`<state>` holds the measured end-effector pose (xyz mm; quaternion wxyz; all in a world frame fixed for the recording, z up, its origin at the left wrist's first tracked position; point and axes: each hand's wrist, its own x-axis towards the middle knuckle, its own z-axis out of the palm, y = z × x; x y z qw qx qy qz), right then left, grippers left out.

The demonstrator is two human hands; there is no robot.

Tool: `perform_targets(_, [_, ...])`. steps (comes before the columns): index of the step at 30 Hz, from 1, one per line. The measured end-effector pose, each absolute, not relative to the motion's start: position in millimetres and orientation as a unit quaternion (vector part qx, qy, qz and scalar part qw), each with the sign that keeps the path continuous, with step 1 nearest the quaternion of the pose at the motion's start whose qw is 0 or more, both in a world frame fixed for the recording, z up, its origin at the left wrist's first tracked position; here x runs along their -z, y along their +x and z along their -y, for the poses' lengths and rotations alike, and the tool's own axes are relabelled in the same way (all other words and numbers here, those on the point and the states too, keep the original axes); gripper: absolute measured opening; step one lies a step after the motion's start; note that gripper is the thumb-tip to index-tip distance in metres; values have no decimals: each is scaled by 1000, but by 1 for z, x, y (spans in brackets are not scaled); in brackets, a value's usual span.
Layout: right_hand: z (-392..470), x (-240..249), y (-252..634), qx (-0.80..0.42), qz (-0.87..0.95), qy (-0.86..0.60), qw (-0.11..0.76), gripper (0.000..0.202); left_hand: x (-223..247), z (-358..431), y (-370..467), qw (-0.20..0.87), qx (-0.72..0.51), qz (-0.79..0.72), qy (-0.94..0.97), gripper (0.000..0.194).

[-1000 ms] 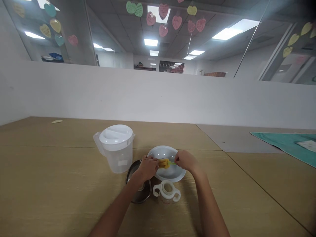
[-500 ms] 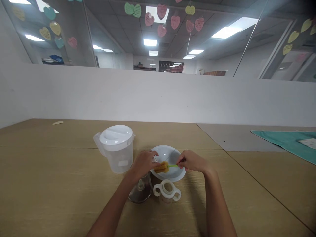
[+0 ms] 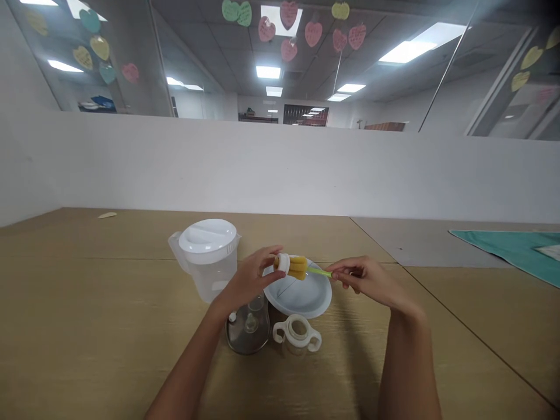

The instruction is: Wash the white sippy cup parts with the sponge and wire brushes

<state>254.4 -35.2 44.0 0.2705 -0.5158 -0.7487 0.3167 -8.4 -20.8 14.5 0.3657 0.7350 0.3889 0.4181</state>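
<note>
My left hand (image 3: pixel 251 277) pinches a small white ring-shaped bottle collar (image 3: pixel 283 263) above the bowl. The yellow sponge head of a bottle brush (image 3: pixel 298 267) passes into the collar, its tip showing on the far side. My right hand (image 3: pixel 367 281) grips the end of the brush's thin green handle. Below both hands sits a white bowl (image 3: pixel 301 302), with a thin line visible inside it. In front of the bowl stands a clear baby bottle (image 3: pixel 297 335) with a white two-handled ring. Left of it, partly under my left forearm, lies a dark shiny tray (image 3: pixel 248 335) carrying a clear nipple-like piece.
A translucent pitcher (image 3: pixel 207 256) with a white lid stands left of the bowl, close to my left hand. A teal cloth (image 3: pixel 503 245) lies at the far right. A small pale flat piece (image 3: pixel 107 215) rests at the back left. A white wall (image 3: pixel 280 169) closes off the table's back.
Both hands have risen from the bowl with the brush, and my right hand has moved to the right. The white collar now shows clearly around the sponge head.
</note>
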Motion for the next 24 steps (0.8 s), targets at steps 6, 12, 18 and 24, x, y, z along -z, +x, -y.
perform_targets(6, [36,-42,259,-353,734,-494,305,34,-26,31,-9,512,-445,-298,671,54])
perform_targets(12, [35,-40,259,-411,718,-456,329,37,-34,40,-8,536,-456,-249,665,58])
perform_targets(18, [29,-37,252,-409,731,-452,307,33,-35,44,-7,427,-439,-301,731,54])
perform_targets(24, [19,-27,246,-375,758,-495,202,30,-25,39,-8,197,-237,-478,822,40])
